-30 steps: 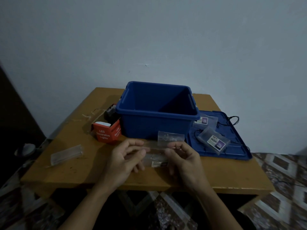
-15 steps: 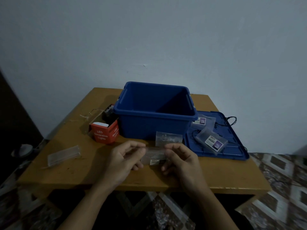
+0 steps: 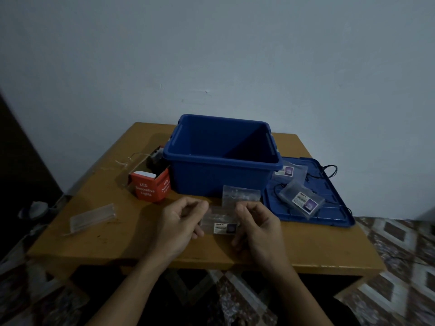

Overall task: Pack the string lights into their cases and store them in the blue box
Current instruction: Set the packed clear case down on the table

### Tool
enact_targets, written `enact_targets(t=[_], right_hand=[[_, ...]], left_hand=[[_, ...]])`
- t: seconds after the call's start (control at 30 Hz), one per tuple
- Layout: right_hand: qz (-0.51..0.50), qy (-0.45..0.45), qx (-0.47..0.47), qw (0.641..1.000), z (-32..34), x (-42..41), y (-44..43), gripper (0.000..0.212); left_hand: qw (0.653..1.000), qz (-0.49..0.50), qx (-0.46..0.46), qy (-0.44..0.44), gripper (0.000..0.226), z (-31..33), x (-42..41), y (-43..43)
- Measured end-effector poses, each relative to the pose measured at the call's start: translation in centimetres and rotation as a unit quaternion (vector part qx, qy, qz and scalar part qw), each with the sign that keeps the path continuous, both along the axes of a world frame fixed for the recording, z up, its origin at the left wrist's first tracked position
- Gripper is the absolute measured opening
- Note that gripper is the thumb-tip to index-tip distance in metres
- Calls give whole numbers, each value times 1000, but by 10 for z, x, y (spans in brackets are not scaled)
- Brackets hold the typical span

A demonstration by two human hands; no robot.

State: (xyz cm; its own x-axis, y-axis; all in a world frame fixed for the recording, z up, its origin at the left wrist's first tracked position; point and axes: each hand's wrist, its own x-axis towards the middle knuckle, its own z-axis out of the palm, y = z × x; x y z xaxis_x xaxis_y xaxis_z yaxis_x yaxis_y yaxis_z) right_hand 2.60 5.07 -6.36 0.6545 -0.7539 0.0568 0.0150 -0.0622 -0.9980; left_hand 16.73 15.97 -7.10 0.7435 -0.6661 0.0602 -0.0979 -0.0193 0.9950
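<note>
Two hands meet at the near middle of my table [image 3: 306, 252], both on one clear case [image 3: 220, 223]. My left hand [image 3: 179, 224] pinches its left end and my right hand [image 3: 256, 224] its right end, fingers curled. The case's flap [image 3: 240, 195] stands open behind, and a small label shows on its front. I cannot tell what lies inside.

Just beyond stands the blue box [image 3: 211, 182], open-topped, its inside in shadow. To its right the blue lid [image 3: 339, 217] lies flat, bearing two more labelled clear cases [image 3: 300, 201] with black string light wire [image 3: 329, 169] around them. Left of the box, a red carton [image 3: 150, 187] stands open with dark things in it. Another clear case [image 3: 93, 218] lies well apart at the table's left.
</note>
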Motion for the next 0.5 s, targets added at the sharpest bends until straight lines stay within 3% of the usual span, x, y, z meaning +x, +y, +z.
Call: enact_targets(t=[0.17,0.5], right_hand=[[1,23,17,1000,1,1,-1,12],[1,37,25,999,2,2,1,12]], left_hand=[[1000,3,12,6,5,-2,2,0],[999,-32,12,-3,13,0,2,4]])
